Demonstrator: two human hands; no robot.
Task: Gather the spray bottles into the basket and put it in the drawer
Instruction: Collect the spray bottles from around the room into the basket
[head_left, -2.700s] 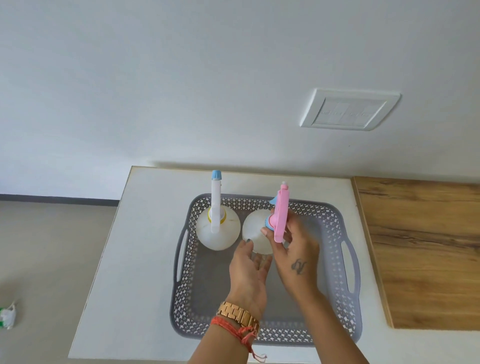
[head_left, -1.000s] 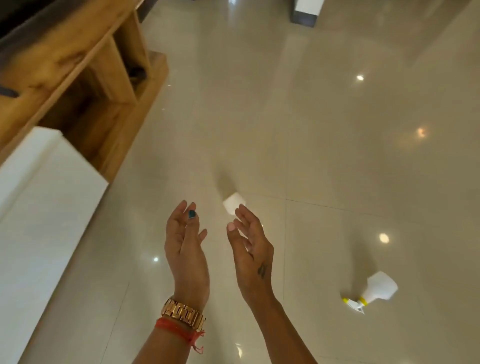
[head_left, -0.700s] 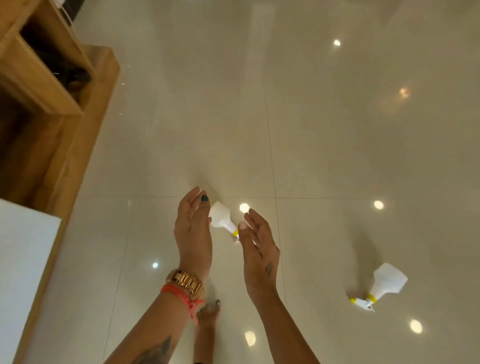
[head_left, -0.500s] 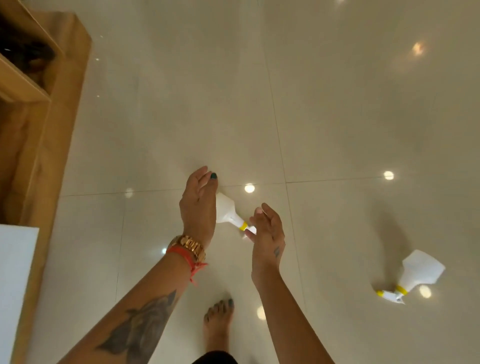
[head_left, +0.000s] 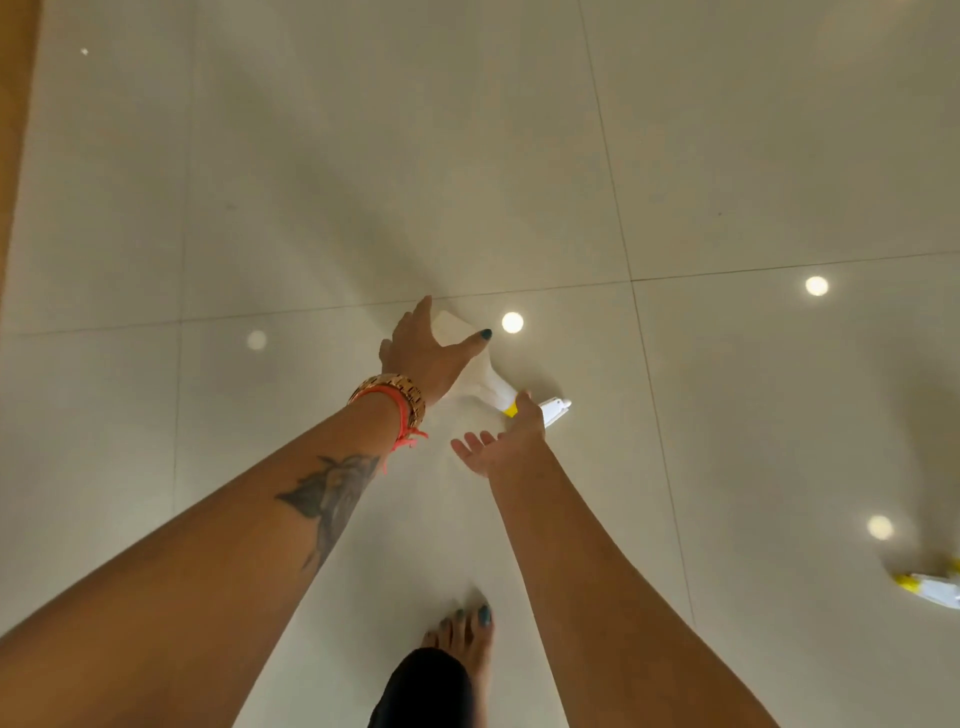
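Note:
A white spray bottle (head_left: 488, 384) with a yellow collar lies on its side on the glossy tiled floor. My left hand (head_left: 423, 358) is down on its body, with the thumb across the top and the fingers round the far side. Beside the nozzle my right hand (head_left: 506, 441) is open, palm up, its thumb by the yellow collar. A second white spray bottle (head_left: 932, 590), also with a yellow collar, lies on the floor at the right edge, half cut off. The basket and the drawer are out of view.
Wooden furniture (head_left: 13, 156) runs along the left edge. My bare foot (head_left: 462, 636) stands on the tiles below my hands. Ceiling lights are mirrored in the pale floor (head_left: 363, 182) all around.
I have turned from the basket on the counter to the floor and bent down. My left hand has dropped onto the near bottle and my right hand has turned palm up by its nozzle.

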